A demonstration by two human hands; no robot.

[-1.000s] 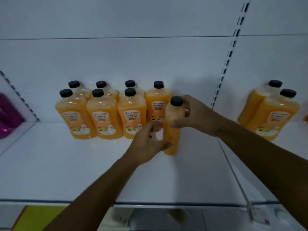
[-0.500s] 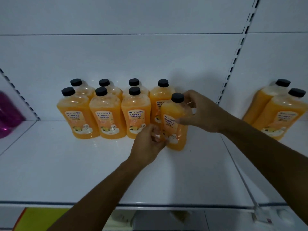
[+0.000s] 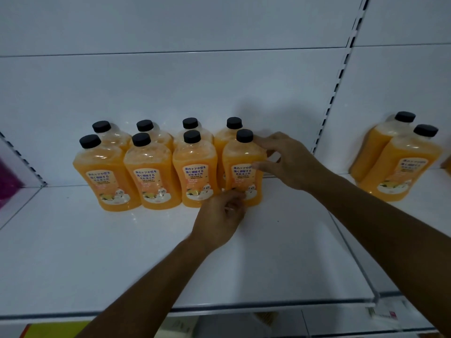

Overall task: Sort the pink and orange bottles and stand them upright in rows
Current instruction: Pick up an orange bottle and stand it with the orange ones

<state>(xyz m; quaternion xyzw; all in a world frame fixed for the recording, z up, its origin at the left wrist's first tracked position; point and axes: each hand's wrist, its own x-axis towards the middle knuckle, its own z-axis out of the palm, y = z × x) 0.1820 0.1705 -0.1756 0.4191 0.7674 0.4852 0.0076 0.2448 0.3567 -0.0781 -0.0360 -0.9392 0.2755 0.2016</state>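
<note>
Several orange bottles with black caps stand upright in two rows on the white shelf [image 3: 97, 252]. The rightmost front bottle [image 3: 242, 164] stands with its label facing me, next to the front-row bottle [image 3: 195, 172] on its left. My right hand [image 3: 288, 162] grips its right shoulder and side with thumb and fingers. My left hand [image 3: 219, 215] touches the bottle's base with curled fingers. Two more orange bottles [image 3: 400, 164] stand on the neighbouring shelf section to the right.
A pink object [image 3: 7, 181] shows at the far left edge, behind the slotted upright. The shelf's front edge [image 3: 244, 307] runs below my arms. A white back panel rises behind the bottles. Something yellow [image 3: 51, 330] lies on the level below.
The held bottle turned from side-on to label-forward and moved back into line with the front row. Both hands stayed on it.
</note>
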